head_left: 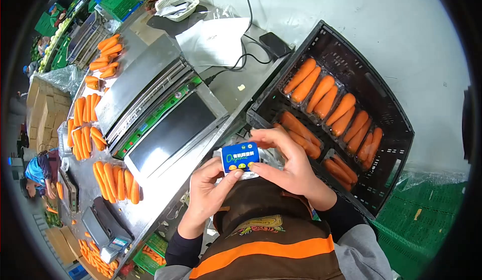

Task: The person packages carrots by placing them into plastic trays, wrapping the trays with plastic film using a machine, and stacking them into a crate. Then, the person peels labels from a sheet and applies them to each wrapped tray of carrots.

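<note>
A small blue label (240, 156) printed with "Organic" and yellow spots is held in front of my apron, with clear plastic behind it. My left hand (211, 187) pinches its lower left side with the thumb along the bottom edge. At its right side, my right hand (288, 164) grips with thumb below and fingers above. Just beyond my right hand stands a black crate (379, 189) with wrapped packs of carrots (326, 97) in a row. More wrapped carrots (298, 132) lie at the crate's near side, partly hidden by my right hand.
Left of me, a wrapping machine (168, 129) with a dark plate sits on the metal table (155, 207). Carrot packs (116, 182) lie beyond it, near a scale (105, 225). White paper (213, 41), a cable and a basket (176, 5) are behind. Another person (40, 172) works far left.
</note>
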The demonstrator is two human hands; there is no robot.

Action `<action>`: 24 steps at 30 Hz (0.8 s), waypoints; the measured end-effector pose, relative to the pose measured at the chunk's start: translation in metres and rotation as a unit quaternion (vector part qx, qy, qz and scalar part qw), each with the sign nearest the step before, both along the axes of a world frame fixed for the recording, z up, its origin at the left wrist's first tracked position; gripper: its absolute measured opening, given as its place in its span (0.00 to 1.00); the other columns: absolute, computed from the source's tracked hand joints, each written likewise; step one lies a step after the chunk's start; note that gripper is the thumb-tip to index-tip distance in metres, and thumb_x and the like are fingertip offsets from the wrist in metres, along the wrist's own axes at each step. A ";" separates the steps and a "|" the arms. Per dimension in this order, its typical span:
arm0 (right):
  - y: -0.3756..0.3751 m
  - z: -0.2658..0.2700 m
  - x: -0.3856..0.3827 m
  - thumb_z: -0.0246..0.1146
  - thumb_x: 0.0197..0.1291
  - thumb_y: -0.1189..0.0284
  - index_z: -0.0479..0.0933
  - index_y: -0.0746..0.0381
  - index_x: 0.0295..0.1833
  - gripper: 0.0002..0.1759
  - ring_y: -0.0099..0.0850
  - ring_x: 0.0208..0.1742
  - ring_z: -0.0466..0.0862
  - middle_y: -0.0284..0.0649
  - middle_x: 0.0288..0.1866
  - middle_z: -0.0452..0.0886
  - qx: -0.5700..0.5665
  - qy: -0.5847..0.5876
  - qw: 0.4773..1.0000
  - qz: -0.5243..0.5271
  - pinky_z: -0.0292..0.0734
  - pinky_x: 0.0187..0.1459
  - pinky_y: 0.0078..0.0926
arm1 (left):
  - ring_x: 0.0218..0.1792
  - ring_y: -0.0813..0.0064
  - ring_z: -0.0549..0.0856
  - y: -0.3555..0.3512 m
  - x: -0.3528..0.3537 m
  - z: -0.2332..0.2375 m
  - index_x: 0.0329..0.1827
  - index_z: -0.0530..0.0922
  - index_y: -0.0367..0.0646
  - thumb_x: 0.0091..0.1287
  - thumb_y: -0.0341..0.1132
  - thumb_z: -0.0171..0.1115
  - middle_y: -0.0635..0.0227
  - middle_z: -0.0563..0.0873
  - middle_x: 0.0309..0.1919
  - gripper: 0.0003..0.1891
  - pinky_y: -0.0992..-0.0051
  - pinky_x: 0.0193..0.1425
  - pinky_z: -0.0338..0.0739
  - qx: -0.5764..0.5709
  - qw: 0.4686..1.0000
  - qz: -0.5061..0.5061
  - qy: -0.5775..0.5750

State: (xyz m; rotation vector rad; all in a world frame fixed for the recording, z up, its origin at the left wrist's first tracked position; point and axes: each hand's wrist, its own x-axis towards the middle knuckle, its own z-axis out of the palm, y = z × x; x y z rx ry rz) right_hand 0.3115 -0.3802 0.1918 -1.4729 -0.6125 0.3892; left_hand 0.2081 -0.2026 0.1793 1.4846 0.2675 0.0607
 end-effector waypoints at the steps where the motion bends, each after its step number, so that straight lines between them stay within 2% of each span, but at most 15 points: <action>1: -0.002 -0.002 0.001 0.68 0.59 0.76 0.69 0.66 0.64 0.27 0.28 0.53 0.80 0.40 0.52 0.79 -0.048 0.004 0.999 0.026 0.75 0.56 0.25 | 0.39 0.81 0.80 -0.001 0.000 -0.005 0.40 0.85 0.37 0.65 0.27 0.67 0.70 0.84 0.36 0.04 0.77 0.44 0.74 0.017 1.000 -0.007 0.002; 2: -0.004 -0.006 0.001 0.68 0.59 0.76 0.69 0.66 0.64 0.27 0.28 0.53 0.80 0.40 0.52 0.79 -0.052 0.002 0.998 0.023 0.75 0.56 0.25 | 0.39 0.81 0.80 -0.002 0.002 -0.003 0.40 0.85 0.37 0.65 0.27 0.67 0.70 0.84 0.36 0.04 0.77 0.44 0.74 0.012 1.000 -0.009 0.000; 4: -0.008 -0.014 -0.002 0.66 0.60 0.79 0.69 0.67 0.64 0.26 0.23 0.51 0.80 0.38 0.51 0.79 -0.004 0.190 0.980 0.058 0.75 0.54 0.22 | 0.36 0.81 0.80 0.000 0.008 0.005 0.38 0.85 0.38 0.64 0.27 0.67 0.70 0.84 0.34 0.03 0.78 0.43 0.73 0.173 0.982 -0.064 -0.045; 5: -0.008 -0.014 -0.003 0.65 0.61 0.81 0.69 0.66 0.64 0.25 0.21 0.52 0.79 0.37 0.51 0.79 0.042 0.265 0.962 0.054 0.76 0.52 0.20 | 0.34 0.76 0.80 0.008 0.008 0.003 0.44 0.83 0.36 0.64 0.25 0.66 0.66 0.83 0.38 0.06 0.77 0.43 0.74 0.199 0.970 -0.114 -0.083; 6: -0.009 -0.013 -0.004 0.65 0.61 0.81 0.69 0.66 0.64 0.25 0.21 0.52 0.79 0.37 0.51 0.79 0.041 0.265 0.962 0.053 0.76 0.52 0.20 | 0.34 0.76 0.80 0.009 0.005 -0.006 0.44 0.83 0.36 0.64 0.25 0.66 0.66 0.83 0.38 0.06 0.77 0.43 0.74 0.197 0.970 -0.115 -0.084; 8: -0.013 -0.011 -0.006 0.65 0.61 0.81 0.69 0.66 0.64 0.25 0.21 0.52 0.78 0.37 0.51 0.79 0.060 0.301 0.951 0.036 0.75 0.54 0.21 | 0.37 0.70 0.82 0.007 0.004 -0.018 0.52 0.80 0.34 0.64 0.23 0.63 0.61 0.83 0.47 0.14 0.74 0.45 0.75 0.040 0.995 0.079 -0.039; 9: -0.016 -0.012 -0.006 0.64 0.62 0.82 0.69 0.67 0.65 0.25 0.21 0.53 0.78 0.37 0.50 0.79 0.049 0.300 0.952 0.035 0.75 0.54 0.21 | 0.45 0.68 0.82 0.012 0.011 -0.014 0.58 0.76 0.34 0.63 0.22 0.61 0.56 0.80 0.54 0.19 0.73 0.49 0.76 0.236 0.967 0.049 -0.087; 12: -0.024 -0.008 -0.003 0.64 0.61 0.82 0.70 0.67 0.63 0.24 0.21 0.52 0.78 0.37 0.50 0.78 0.040 0.322 0.945 0.030 0.75 0.54 0.21 | 0.51 0.69 0.81 0.008 0.034 -0.013 0.58 0.77 0.35 0.62 0.22 0.60 0.55 0.80 0.55 0.20 0.74 0.52 0.76 0.216 0.965 -0.022 -0.148; 13: -0.027 -0.009 -0.002 0.64 0.61 0.82 0.70 0.67 0.63 0.24 0.21 0.52 0.78 0.37 0.50 0.78 0.041 0.319 0.947 0.024 0.75 0.54 0.21 | 0.51 0.70 0.82 0.006 0.040 -0.018 0.56 0.78 0.34 0.62 0.22 0.61 0.57 0.82 0.52 0.18 0.74 0.55 0.75 0.121 0.980 -0.068 -0.145; 14: -0.031 -0.011 -0.002 0.65 0.61 0.81 0.72 0.66 0.62 0.23 0.21 0.51 0.78 0.36 0.50 0.78 0.043 0.312 0.949 0.024 0.75 0.53 0.20 | 0.51 0.70 0.82 0.003 0.043 -0.021 0.56 0.78 0.34 0.62 0.22 0.61 0.57 0.82 0.52 0.18 0.74 0.55 0.75 0.119 0.979 -0.074 -0.148; 16: -0.038 -0.014 -0.001 0.66 0.60 0.80 0.74 0.66 0.60 0.21 0.21 0.51 0.78 0.36 0.50 0.79 0.047 0.301 0.952 0.012 0.75 0.52 0.20 | 0.48 0.73 0.83 -0.003 0.048 -0.025 0.52 0.81 0.34 0.62 0.23 0.62 0.61 0.84 0.46 0.15 0.76 0.53 0.76 -0.019 0.989 -0.137 -0.052; 17: -0.042 -0.015 0.001 0.67 0.60 0.80 0.76 0.64 0.58 0.19 0.21 0.49 0.78 0.35 0.50 0.78 0.027 0.191 0.981 -0.012 0.75 0.50 0.19 | 0.41 0.76 0.84 -0.008 0.053 -0.025 0.48 0.83 0.34 0.62 0.23 0.64 0.65 0.85 0.39 0.12 0.77 0.47 0.77 0.015 0.988 -0.137 -0.071; 19: -0.048 -0.009 0.004 0.69 0.57 0.80 0.81 0.63 0.49 0.13 0.23 0.45 0.79 0.35 0.45 0.80 -0.035 0.008 0.996 -0.083 0.73 0.44 0.20 | 0.39 0.78 0.83 -0.019 0.059 -0.027 0.47 0.83 0.35 0.62 0.23 0.64 0.66 0.85 0.37 0.11 0.77 0.45 0.76 0.038 0.987 -0.141 -0.072; 22: -0.061 -0.013 0.009 0.70 0.54 0.80 0.81 0.63 0.42 0.10 0.25 0.41 0.80 0.36 0.39 0.81 -0.063 -0.102 0.983 -0.138 0.73 0.41 0.21 | 0.32 0.77 0.81 -0.034 0.073 -0.016 0.46 0.84 0.36 0.61 0.23 0.64 0.65 0.82 0.30 0.11 0.77 0.39 0.75 0.120 0.981 -0.128 -0.081; 24: -0.072 -0.006 0.018 0.70 0.55 0.79 0.81 0.63 0.38 0.06 0.27 0.37 0.81 0.36 0.37 0.82 -0.024 -0.092 0.973 -0.208 0.75 0.40 0.22 | 0.28 0.72 0.80 -0.032 0.078 -0.017 0.44 0.85 0.37 0.60 0.23 0.64 0.62 0.80 0.28 0.09 0.76 0.35 0.74 0.272 0.949 -0.113 -0.110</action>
